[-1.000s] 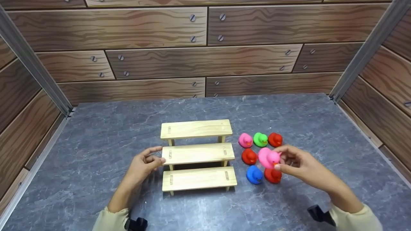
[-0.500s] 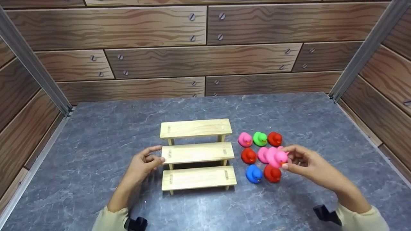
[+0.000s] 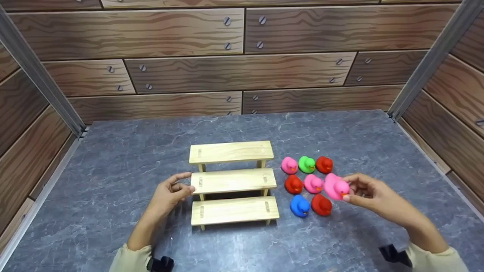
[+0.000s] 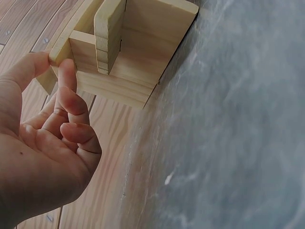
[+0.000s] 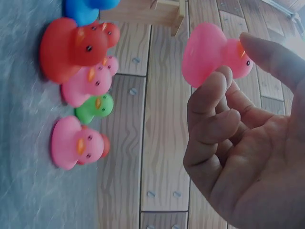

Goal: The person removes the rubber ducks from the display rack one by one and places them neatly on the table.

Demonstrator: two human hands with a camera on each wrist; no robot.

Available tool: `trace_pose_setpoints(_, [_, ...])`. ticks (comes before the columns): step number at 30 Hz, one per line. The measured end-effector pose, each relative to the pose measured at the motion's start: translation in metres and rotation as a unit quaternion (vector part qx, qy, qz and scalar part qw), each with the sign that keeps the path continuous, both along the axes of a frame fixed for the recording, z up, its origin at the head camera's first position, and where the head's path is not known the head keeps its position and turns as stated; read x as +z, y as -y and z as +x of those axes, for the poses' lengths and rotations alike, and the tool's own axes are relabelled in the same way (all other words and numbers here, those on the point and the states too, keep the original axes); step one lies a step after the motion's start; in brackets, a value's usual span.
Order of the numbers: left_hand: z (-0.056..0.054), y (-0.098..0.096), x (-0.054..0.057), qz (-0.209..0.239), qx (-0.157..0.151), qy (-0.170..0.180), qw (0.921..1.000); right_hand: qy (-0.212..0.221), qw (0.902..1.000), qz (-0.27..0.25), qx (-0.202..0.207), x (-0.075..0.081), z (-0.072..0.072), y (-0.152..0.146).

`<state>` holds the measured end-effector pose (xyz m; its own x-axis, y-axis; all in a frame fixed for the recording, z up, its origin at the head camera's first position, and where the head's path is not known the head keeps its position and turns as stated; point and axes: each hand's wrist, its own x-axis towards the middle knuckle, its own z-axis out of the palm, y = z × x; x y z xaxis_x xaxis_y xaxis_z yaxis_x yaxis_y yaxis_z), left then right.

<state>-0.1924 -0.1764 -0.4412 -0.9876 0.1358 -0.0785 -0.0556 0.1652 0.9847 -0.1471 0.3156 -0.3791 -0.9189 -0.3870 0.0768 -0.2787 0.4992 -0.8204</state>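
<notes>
My left hand point(image 3: 168, 194) pinches the left end of the middle board of a three-tier wooden stand point(image 3: 234, 180) between thumb and index finger. In the left wrist view the other fingers of that hand curl below the stand's board point(image 4: 62, 50). My right hand point(image 3: 372, 194) holds a pink rubber duck point(image 3: 335, 186) by its right side, above the tabletop. The right wrist view shows this pink duck point(image 5: 205, 55) raised between thumb and fingers, apart from the ducks below. Another pink duck point(image 5: 74, 143) stands there, hidden in the head view.
Right of the stand, rubber ducks stand in rows: pink point(image 3: 289, 165), green point(image 3: 306, 164) and red point(image 3: 324, 165) at the back, red point(image 3: 293, 184) and pink point(image 3: 313, 183) mid-row, blue point(image 3: 300, 206) and red point(image 3: 321, 205) in front. Wood-patterned walls point(image 3: 242, 71) enclose the grey tabletop point(image 3: 113, 170).
My right hand has moved to the right with the pink duck, uncovering another pink duck in the middle row. The left hand has stayed at the stand.
</notes>
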Motion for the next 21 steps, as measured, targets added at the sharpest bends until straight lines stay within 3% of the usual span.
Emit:
trace_pose_setpoints(11, [0.0, -0.002, 0.0, 0.005, 0.006, 0.005, 1.0, 0.048, 0.9987, 0.015, 0.005, -0.003, -0.004, -0.019])
trace_pose_setpoints(21, [0.0, -0.002, 0.0, 0.005, 0.012, 0.005, 0.9999, 0.051, 0.9982, 0.023, 0.023, -0.01, -0.008, -0.027])
